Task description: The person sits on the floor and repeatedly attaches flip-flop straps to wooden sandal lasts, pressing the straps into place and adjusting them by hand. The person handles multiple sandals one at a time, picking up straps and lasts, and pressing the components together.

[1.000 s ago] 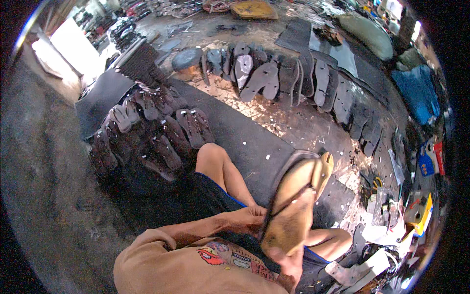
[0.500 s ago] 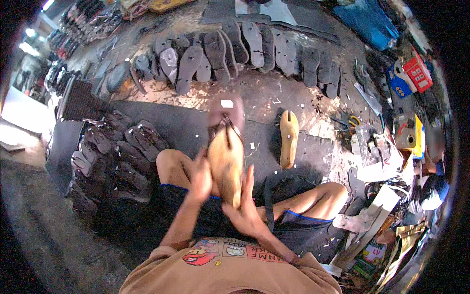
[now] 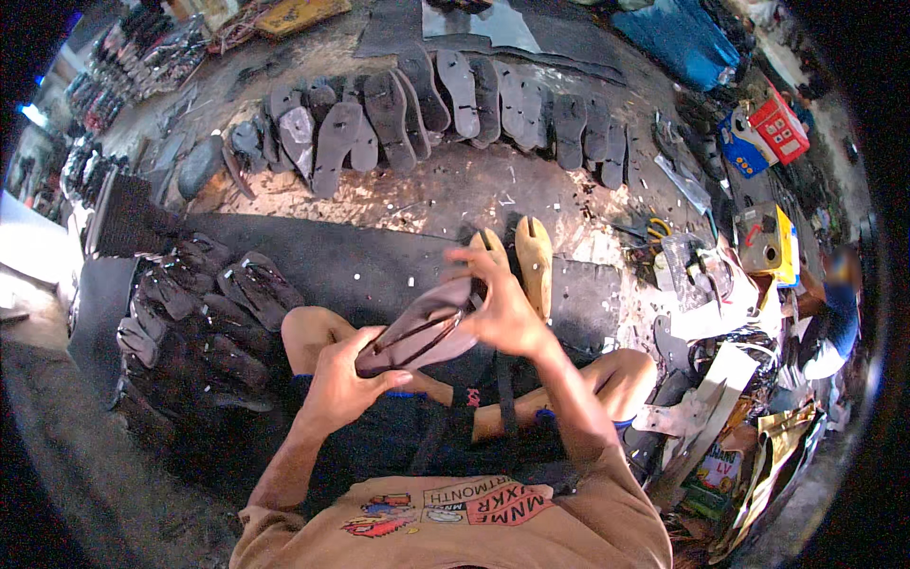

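A dark brown flip-flop (image 3: 408,327) with dark straps is held tilted above my lap. My left hand (image 3: 343,381) grips its near left end, thumb along the edge. At the opposite end, my right hand (image 3: 509,308) has its fingers bent over the straps; they are slightly blurred. Just beyond the right hand, a wooden shoe last (image 3: 487,243) with a slit in its tip lies on the dark mat (image 3: 322,242), its lower part hidden by that hand. Beside it on the right rests a second wooden last (image 3: 536,256).
Finished-looking dark flip-flops (image 3: 204,322) are heaped at my left. A row of grey soles (image 3: 460,90) spans the floor ahead. Scissors (image 3: 657,228), a yellow box (image 3: 785,245) and scraps crowd the right side, where another person's sleeve (image 3: 839,332) shows.
The wooden last has come out of the flip-flop and now lies beside the other last. The flip-flop is turned sideways and closer to my lap, between both hands.
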A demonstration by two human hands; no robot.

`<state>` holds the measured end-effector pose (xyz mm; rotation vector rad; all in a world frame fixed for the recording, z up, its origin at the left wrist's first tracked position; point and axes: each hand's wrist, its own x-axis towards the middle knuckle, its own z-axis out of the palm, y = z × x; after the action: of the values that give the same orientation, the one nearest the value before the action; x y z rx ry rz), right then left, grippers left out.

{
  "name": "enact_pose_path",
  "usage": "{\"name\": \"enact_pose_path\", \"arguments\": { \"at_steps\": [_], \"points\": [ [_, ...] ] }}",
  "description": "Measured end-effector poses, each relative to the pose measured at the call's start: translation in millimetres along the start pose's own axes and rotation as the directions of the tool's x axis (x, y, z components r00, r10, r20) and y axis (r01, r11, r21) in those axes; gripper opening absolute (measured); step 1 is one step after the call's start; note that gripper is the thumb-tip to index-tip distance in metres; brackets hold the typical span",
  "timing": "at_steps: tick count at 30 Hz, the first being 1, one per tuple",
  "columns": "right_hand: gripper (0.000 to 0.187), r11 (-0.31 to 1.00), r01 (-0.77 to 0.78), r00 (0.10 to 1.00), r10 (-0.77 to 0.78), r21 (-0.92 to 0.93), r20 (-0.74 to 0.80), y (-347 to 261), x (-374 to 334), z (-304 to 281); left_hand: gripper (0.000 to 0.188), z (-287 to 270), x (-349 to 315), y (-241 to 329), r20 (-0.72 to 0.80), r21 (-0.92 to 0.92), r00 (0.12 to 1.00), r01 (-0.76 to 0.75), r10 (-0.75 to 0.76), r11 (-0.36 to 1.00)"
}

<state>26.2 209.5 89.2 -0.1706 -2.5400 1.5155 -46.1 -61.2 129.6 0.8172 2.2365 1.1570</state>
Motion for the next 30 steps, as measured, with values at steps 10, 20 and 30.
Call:
{"name": "enact_pose_path", "arguments": {
  "at_steps": [10,20,30],
  "points": [
    [0.060,0.538,-0.157,0.976,-0.043,-0.828,-0.212,199,160,-32,0.065,-28,-194,-168,-0.593,-0.747,0.265,0.169,-0.760,0.642],
    [0.069,0.373,-0.212,0.851,-0.384,-0.903,-0.359,393,156,-245,0.064,22,-274,-227,-0.310,-0.854,-0.233,-0.358,-0.922,0.378],
    [0.048,0.984,-0.157,0.594,0.030,-0.079,-0.804,144,-12,-181,0.046,-1,-170,-187,-0.862,-0.418,0.098,0.416,-0.497,0.807]
  ]
}}
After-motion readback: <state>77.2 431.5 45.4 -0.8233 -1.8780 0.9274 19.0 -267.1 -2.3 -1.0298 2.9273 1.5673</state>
